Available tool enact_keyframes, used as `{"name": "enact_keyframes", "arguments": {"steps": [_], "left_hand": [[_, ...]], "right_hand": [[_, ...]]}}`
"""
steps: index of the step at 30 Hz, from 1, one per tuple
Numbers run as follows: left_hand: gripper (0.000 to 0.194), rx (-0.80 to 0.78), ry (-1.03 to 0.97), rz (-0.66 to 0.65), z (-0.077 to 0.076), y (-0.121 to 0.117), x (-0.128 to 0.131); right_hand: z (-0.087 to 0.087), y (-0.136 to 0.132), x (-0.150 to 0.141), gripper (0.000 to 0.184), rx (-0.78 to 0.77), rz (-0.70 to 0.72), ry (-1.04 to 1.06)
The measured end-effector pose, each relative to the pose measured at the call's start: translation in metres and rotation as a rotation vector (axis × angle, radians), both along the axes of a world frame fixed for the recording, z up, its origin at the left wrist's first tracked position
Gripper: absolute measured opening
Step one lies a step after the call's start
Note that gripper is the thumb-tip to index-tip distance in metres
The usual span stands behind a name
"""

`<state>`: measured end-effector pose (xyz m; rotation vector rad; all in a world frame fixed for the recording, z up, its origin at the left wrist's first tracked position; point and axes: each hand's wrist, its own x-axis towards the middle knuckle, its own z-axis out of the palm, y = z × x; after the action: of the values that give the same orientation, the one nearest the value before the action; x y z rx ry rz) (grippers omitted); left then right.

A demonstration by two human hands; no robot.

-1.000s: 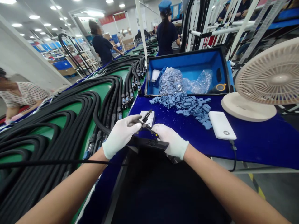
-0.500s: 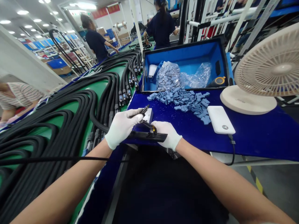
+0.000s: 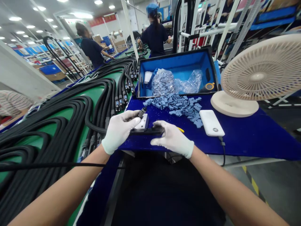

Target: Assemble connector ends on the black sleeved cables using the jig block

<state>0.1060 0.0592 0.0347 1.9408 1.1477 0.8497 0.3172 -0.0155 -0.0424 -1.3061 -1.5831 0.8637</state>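
Observation:
My left hand (image 3: 119,130), in a white glove, is closed with thumb and fingers pinched on a black ribbed cable sleeve (image 3: 142,112), its ribbed end pointing up and away. Just under that end sits a pale metal block (image 3: 142,122) with small holes. A long dark strip (image 3: 147,131) runs along the table edge between my hands; part of it is covered. My right hand (image 3: 170,138), also gloved, has its thumb and fingers apart, with nothing visible between them. A yellow tip (image 3: 180,129) shows just beyond its back; whether it is on the table is unclear.
Blue plastic clips (image 3: 183,106) lie piled before a blue bin (image 3: 176,59) holding a plastic bag of clips. A white power bank (image 3: 211,123) and a fan (image 3: 235,105) stand right. Black hoses (image 3: 70,110) cover the green belt at left. Co-workers are beyond.
My right hand has come away from the black part with the yellow piece and its fingers have spread. My left hand keeps hold of the ribbed sleeve. The view has shifted slightly.

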Motion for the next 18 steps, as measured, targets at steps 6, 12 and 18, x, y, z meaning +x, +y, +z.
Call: {"name": "enact_keyframes", "arguments": {"steps": [6, 12, 18], "left_hand": [[0.027, 0.058, 0.299, -0.322, -0.001, -0.003, 0.003], [0.022, 0.117, 0.293, -0.457, -0.014, -0.002, -0.005], [0.033, 0.091, 0.244, -0.551, -0.032, 0.011, -0.014]], "right_hand": [[0.0, -0.004, -0.027, 0.041, -0.262, 0.095, 0.734], [-0.005, 0.003, -0.027, 0.059, -0.289, 0.211, 0.73], [-0.003, 0.002, -0.028, 0.059, -0.177, 0.172, 0.447]]}}
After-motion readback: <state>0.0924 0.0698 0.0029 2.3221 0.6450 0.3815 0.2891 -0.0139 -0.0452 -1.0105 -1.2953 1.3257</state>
